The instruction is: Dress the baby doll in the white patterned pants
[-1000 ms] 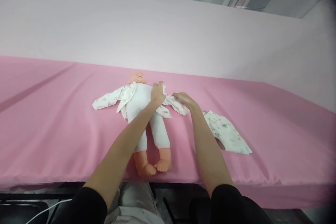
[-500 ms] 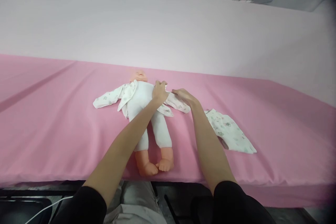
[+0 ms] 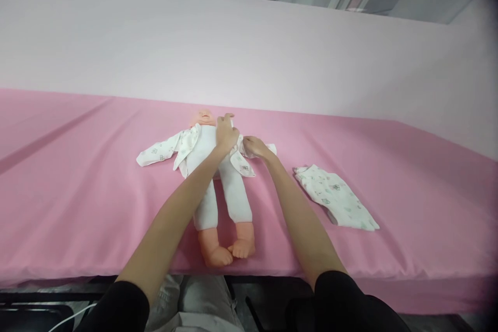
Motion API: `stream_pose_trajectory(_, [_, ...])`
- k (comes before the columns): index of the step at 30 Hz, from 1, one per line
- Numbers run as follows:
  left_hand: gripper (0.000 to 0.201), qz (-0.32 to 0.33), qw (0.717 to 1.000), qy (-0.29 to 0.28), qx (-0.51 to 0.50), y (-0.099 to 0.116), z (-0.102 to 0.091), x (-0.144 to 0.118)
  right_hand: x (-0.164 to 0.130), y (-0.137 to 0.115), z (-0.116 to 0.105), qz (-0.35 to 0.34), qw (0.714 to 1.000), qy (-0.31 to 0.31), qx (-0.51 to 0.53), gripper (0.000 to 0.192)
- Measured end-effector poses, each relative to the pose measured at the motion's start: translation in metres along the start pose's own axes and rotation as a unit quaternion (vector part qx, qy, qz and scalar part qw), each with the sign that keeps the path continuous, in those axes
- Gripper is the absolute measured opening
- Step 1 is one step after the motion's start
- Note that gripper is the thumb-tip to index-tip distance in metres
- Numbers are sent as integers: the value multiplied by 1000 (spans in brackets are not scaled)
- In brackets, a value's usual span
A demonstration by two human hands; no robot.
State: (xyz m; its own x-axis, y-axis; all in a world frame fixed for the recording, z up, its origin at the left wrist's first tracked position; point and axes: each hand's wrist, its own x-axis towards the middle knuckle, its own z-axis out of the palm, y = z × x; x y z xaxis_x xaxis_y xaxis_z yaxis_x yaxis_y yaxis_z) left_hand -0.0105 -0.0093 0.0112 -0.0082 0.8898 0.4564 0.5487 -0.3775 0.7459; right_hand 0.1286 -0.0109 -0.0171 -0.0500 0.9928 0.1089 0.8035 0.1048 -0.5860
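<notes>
A baby doll in a white body lies face up, its feet toward me. A white printed baby shirt is spread open about its upper body, the left-side sleeve stretched outward. At the doll's right-side shoulder, my left hand is closed, with a bit of white showing at the fingers; what it grips is mostly hidden. Just beside it, my right hand pinches the bunched right-side sleeve of the shirt. Folded white printed baby trousers lie to the right, apart from both hands.
Pink cloth covers the table, with creases on the left and its front edge near my lap. A pale upright panel rises behind the table. Below the edge, a white cable runs at the lower left.
Both hands have moved left. My right hand has come closer to the doll's shoulder, and the sleeve there is now more bunched. The view has shifted slightly.
</notes>
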Motion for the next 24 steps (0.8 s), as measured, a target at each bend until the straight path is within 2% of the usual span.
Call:
stream_pose_trajectory(3, [50, 6, 1000, 17, 9, -11, -19, 10, 3, 1, 6, 2, 1000, 17, 6, 28])
stream_pose_trajectory(7, [45, 3, 1000, 9, 12, -26, -44, 17, 0, -18, 13, -49, 988, 147, 11, 30])
stream_pose_trajectory(9, [43, 21, 999, 17, 38, -30, -58, 17, -5, -35, 15, -89, 980, 175, 18, 31])
stream_pose_trajectory(12, [40, 77, 990, 16, 116, -33, -80, 7, -17, -63, 20, -127, 982, 141, -11, 37])
stream_pose_trajectory(15, [34, 87, 969, -40, 226, -35, -99, -9, -31, -85, 23, -122, 985, 109, -62, 37])
stream_pose_trajectory(18, [32, 28, 938, -76, 336, -38, -111, -19, -44, -99, 24, -112, 982, 84, -124, 45])
stream_pose_trajectory(20, [42, -20, 921, -84, 380, -40, -116, -20, -52, -107, 23, -116, 977, 59, -171, 49])
stream_pose_trajectory(22, [52, -70, 910, -99, 396, -42, -121, -16, -58, -113, 21, -126, 967, 47, -216, 45])
stream_pose_trajectory(24, [54, -114, 905, -141, 385, -46, -127, -11, -62, -118, 21, -136, 959, 44, -245, 38])
